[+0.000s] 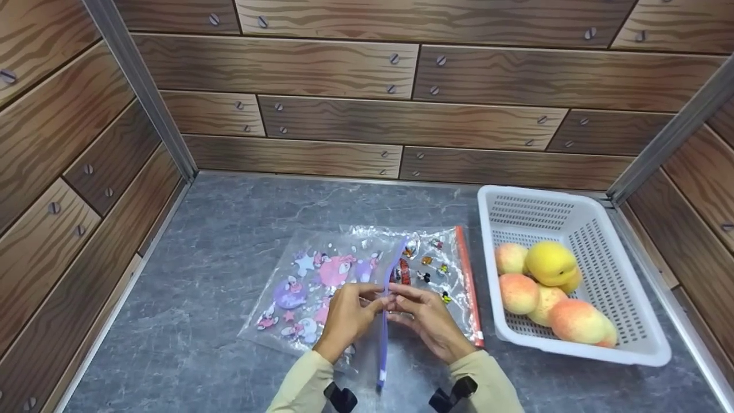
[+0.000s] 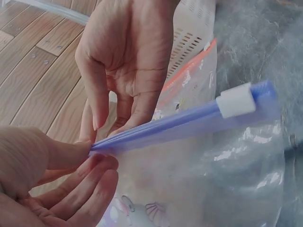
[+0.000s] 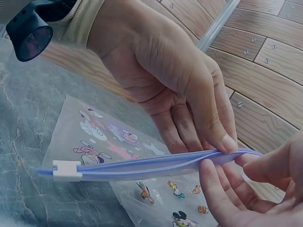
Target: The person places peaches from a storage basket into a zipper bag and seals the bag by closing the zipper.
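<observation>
A clear zip bag (image 1: pixel 335 269) printed with pink and purple cartoon figures lies spread out, its purple zip edge (image 1: pixel 383 344) standing up between my hands. My left hand (image 1: pixel 350 315) pinches this edge between thumb and fingers. From the other side my right hand (image 1: pixel 427 321) holds the same edge, fingertips close to the left thumb. Near the end of the strip sits a white slider (image 2: pixel 236 100). In the right wrist view, the two purple lips (image 3: pixel 156 165) stand slightly apart between slider and fingers. My right hand (image 3: pixel 265 189) partly covers the strip there.
A second clear bag with a red zip edge (image 1: pixel 470 287) and small cartoon prints lies partly under the first. To the right stands a white perforated basket (image 1: pixel 631 287) holding several peaches (image 1: pixel 576 321) and a yellow fruit (image 1: pixel 550 263). Wood-patterned walls (image 1: pixel 344 115) enclose the grey tabletop (image 1: pixel 229 229).
</observation>
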Motion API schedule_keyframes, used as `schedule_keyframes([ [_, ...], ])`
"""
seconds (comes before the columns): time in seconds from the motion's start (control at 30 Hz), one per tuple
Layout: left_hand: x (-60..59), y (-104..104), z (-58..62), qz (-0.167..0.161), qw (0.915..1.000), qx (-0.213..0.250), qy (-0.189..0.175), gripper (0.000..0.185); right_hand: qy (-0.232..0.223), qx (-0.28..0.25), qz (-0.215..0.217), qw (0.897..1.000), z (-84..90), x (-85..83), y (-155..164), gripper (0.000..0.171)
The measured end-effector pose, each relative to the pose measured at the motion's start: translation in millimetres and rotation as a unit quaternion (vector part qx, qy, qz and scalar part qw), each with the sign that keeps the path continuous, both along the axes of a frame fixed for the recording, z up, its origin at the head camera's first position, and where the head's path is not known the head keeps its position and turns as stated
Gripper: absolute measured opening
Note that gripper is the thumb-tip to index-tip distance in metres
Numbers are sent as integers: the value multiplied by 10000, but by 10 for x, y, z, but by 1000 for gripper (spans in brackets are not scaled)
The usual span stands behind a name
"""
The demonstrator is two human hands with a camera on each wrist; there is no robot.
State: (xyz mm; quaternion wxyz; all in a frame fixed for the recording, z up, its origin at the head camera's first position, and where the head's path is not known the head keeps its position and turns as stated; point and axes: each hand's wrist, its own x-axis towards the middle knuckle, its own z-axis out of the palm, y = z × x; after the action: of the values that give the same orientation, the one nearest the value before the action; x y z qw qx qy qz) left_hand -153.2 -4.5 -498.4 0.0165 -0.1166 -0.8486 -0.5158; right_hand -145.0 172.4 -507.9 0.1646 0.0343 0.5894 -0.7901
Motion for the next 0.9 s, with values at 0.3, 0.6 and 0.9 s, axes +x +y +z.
schedule_keyframes([
  [0.3,-4,-8,-23,32,9978,638,-188,19,126,110,-2,9999,13,15,-2,39],
  [0.6,-24,12,8,240,9988,405,-108,15,265,123,-41,9996,1,33,-19,45],
  [0.9,-34,51,13,453,9930,915,-591,11,246,327,-69,9991,23,33,-14,46],
])
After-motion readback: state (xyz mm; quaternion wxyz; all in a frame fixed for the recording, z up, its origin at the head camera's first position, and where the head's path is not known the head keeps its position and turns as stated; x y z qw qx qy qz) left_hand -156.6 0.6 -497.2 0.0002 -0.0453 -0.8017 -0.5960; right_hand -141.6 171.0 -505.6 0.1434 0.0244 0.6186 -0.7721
